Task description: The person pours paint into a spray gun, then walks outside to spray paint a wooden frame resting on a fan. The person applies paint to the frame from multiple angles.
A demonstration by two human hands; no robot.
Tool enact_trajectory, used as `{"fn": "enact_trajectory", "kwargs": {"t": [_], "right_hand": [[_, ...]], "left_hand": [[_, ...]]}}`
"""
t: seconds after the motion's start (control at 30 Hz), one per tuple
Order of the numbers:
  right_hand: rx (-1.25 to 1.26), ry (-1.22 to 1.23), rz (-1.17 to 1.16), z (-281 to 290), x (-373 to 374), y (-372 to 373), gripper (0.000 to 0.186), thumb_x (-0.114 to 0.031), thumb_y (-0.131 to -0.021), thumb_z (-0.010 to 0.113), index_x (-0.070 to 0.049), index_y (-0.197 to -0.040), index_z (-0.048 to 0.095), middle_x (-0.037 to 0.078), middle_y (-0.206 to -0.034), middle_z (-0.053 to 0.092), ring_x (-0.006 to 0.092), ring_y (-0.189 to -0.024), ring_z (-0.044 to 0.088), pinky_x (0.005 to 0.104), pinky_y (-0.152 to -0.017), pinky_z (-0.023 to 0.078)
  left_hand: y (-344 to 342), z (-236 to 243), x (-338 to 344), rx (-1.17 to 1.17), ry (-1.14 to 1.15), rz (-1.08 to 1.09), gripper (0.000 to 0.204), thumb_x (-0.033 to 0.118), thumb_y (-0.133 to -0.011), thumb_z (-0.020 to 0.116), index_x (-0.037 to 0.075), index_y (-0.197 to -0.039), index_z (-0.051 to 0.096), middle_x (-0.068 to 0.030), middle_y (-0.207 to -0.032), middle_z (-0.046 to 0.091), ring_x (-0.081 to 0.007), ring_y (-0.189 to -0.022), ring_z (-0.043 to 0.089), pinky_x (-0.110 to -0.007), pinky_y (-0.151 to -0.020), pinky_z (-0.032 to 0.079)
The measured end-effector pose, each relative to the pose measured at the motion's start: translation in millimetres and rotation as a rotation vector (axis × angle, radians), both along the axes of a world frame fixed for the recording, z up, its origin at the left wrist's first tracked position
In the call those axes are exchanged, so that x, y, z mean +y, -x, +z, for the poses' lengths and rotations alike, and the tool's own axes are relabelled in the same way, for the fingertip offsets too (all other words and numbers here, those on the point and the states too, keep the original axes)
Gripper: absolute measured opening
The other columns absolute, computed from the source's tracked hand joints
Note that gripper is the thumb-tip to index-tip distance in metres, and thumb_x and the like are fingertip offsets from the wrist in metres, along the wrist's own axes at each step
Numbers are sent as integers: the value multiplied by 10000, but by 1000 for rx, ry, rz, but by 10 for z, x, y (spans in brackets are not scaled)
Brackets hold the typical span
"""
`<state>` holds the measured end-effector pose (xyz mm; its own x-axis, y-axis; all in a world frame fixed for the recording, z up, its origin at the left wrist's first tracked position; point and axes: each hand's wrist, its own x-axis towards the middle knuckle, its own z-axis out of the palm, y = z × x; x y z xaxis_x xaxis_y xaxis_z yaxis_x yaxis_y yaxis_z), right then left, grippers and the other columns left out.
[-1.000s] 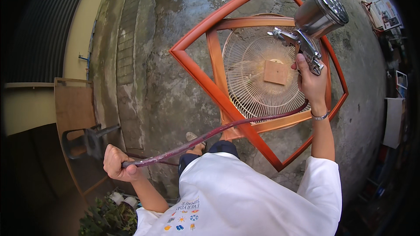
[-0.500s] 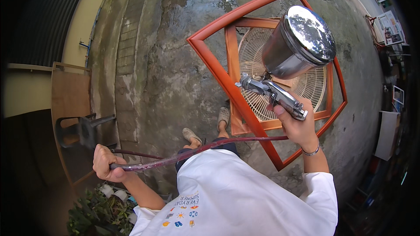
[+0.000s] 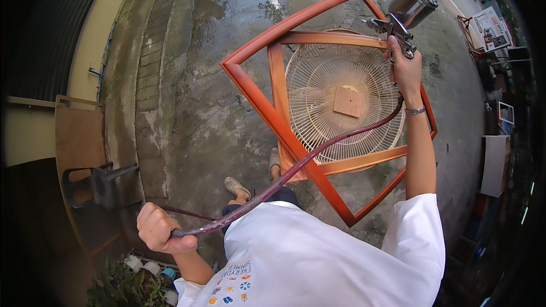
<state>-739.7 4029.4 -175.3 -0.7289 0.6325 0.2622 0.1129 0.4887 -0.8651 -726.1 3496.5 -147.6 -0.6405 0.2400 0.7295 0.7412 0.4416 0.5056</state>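
Note:
My right hand (image 3: 405,68) is wrapped around the grip of a metal spray gun (image 3: 397,33), held out at the far right. On top of the gun sits a shiny silver paint cup (image 3: 410,3). From the gun's handle a dark red hose (image 3: 273,186) curves down to my left hand (image 3: 162,230), which is closed around it at the lower left. Below the gun lies a large reddish-brown frame (image 3: 264,111), its far right edge near the gun. Inside it, a lighter orange-brown wooden frame (image 3: 280,88) rests over a round wire fan grille (image 3: 318,79) with a small wooden block (image 3: 347,101) at its middle.
Wet, cracked concrete (image 3: 199,79) spreads around the frames. At the left, a dark plastic stool (image 3: 111,186) stands by a brown board (image 3: 79,131). Potted plants (image 3: 122,281) are at the lower left. Assorted items and a white panel (image 3: 496,165) line the right side.
My right hand has carried the spray gun away from me, up and to the right, uncovering the grille and block. The hose has stretched along with it; my left hand has shifted slightly right and nearer.

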Motion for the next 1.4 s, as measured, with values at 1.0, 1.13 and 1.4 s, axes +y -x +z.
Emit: {"fn": "enact_trajectory", "kwargs": {"t": [1.0,1.13,1.4], "right_hand": [[-279,82,60,790,-1808,-383,291,-267,-941,674,22,-979,664,9,-658,626,41,-455,460,228,-434,348],[-353,149,146,875,-2404,-453,318,-281,-923,690,36,-942,672,29,-665,638,72,-557,531,233,-514,401],[-480,185,245,1067,-2721,-262,328,-268,-905,710,40,-1013,671,49,-762,666,101,-689,609,242,-631,472]], "left_hand": [[1228,-506,-696,-203,-145,-126,770,743,-694,695,81,-546,329,8,-507,253,-143,-461,263,-296,-468,165],[1432,-573,-1026,-211,-154,-162,771,750,-687,691,82,-551,333,9,-507,252,-140,-461,265,-298,-470,159],[1655,-651,-1239,-226,-256,-230,762,747,-665,703,82,-550,349,16,-504,258,-132,-456,271,-294,-467,156]]}}
